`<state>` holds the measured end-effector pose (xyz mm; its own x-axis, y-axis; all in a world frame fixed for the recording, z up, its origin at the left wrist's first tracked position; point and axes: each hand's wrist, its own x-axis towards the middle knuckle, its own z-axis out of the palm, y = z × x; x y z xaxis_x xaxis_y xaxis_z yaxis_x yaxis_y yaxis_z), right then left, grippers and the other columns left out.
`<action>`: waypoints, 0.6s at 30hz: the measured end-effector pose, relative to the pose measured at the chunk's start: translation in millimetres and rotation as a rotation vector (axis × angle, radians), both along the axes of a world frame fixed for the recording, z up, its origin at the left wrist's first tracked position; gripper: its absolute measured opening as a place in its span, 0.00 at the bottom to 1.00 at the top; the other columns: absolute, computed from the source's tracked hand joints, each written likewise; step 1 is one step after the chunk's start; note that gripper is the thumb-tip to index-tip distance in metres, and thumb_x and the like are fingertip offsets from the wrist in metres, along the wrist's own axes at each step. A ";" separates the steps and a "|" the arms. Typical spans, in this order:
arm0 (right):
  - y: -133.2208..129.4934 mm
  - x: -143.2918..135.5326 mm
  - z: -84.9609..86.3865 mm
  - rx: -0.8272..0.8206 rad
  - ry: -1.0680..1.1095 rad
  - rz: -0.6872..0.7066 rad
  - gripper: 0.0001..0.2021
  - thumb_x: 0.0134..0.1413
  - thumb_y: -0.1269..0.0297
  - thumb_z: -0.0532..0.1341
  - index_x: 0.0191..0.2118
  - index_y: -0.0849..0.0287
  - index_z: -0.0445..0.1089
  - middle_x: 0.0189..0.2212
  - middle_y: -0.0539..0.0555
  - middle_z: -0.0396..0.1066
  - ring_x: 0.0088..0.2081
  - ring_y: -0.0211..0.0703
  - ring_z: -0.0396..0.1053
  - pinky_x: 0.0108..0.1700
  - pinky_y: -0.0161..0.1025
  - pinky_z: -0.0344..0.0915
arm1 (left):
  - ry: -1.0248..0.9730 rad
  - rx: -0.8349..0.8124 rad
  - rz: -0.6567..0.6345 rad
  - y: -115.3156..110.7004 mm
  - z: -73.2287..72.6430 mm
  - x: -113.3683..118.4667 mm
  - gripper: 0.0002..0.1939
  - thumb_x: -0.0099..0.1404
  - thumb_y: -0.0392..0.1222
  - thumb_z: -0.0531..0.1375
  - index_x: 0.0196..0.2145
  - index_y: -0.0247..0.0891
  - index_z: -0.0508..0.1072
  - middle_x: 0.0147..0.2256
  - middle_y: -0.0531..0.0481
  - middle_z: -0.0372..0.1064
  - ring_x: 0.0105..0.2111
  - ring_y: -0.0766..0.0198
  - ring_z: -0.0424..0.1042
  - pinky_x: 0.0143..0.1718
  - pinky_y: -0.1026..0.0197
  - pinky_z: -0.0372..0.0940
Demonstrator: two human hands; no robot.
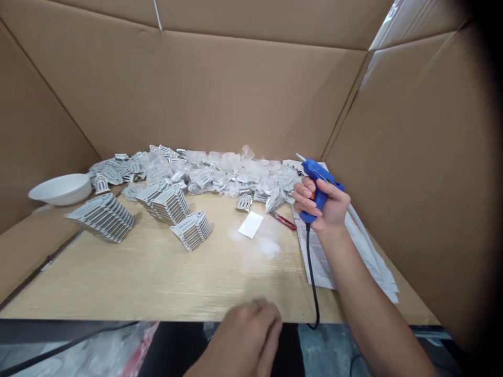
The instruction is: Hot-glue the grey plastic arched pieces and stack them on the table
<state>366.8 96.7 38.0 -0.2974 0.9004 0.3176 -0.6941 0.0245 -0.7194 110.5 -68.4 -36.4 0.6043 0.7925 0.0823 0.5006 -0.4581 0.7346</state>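
a white bowl (pixel 61 189) stands at the far left; whether anything lies in it cannot be told from this angle. clear bags (pixel 216 175) are heaped along the back, with grey-white arched pieces showing through them, too jumbled to count.

the one blue glue gun (pixel 314 170) is up over the right side of the table (pixel 157 283), nozzle aimed up and leftward. the right hand (pixel 326 204) has its fingers wrapped around the handle. the left hand (pixel 251 330) is blurred at the front edge, fingers curled in; whether it has hold of anything cannot be told.

four stacks (pixel 192 230) of pieces stand on the left half, two of them close together. one loose piece (pixel 101 183) lies by the bowl, another near one white card (pixel 250 224). one pair of red snips (pixel 283 221) lies right of the card.

the top is pale wood, with printed papers (pixel 320 267) on the right under the gun's black cord (pixel 310 262). cardboard walls (pixel 259 94) close in the back and both sides.
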 end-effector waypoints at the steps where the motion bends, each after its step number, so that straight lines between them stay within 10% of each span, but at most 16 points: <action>1: 0.8 2.5 0.2 -0.003 0.032 0.000 0.13 0.56 0.62 0.74 0.31 0.57 0.68 0.26 0.47 0.66 0.21 0.29 0.48 0.16 0.24 0.49 | -0.006 0.024 0.062 15.2 18.4 8.4 0.11 0.78 0.41 0.56 0.39 0.45 0.77 0.35 0.48 0.81 0.31 0.57 0.80 0.36 0.56 0.72; 5: 7.4 10.2 -3.2 -0.006 0.067 -0.021 0.16 0.54 0.61 0.74 0.31 0.55 0.64 0.26 0.47 0.66 0.22 0.31 0.53 0.15 0.23 0.47 | 0.186 0.185 0.443 104.6 63.1 53.0 0.14 0.81 0.47 0.57 0.45 0.36 0.79 0.44 0.37 0.82 0.46 0.47 0.82 0.50 0.50 0.73; 10: 18.1 18.2 -7.8 -0.023 0.044 -0.101 0.18 0.53 0.59 0.75 0.31 0.55 0.63 0.25 0.48 0.65 0.22 0.33 0.54 0.13 0.25 0.46 | 0.198 0.183 0.577 202.0 33.9 101.0 0.15 0.79 0.45 0.63 0.55 0.30 0.79 0.57 0.29 0.77 0.63 0.41 0.75 0.64 0.41 0.71; 18: 16.7 32.2 -0.2 -0.045 0.049 -0.237 0.21 0.51 0.57 0.77 0.30 0.54 0.62 0.25 0.47 0.61 0.23 0.34 0.56 0.16 0.26 0.50 | 0.052 0.096 0.594 223.6 11.0 96.2 0.23 0.78 0.51 0.67 0.64 0.38 0.75 0.62 0.39 0.74 0.56 0.50 0.78 0.57 0.42 0.78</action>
<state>399.0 113.4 37.8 -0.0612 0.9568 0.2844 -0.7068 0.1596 -0.6892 206.7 155.2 -25.4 0.0657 0.9861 0.1523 0.7252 -0.1520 0.6715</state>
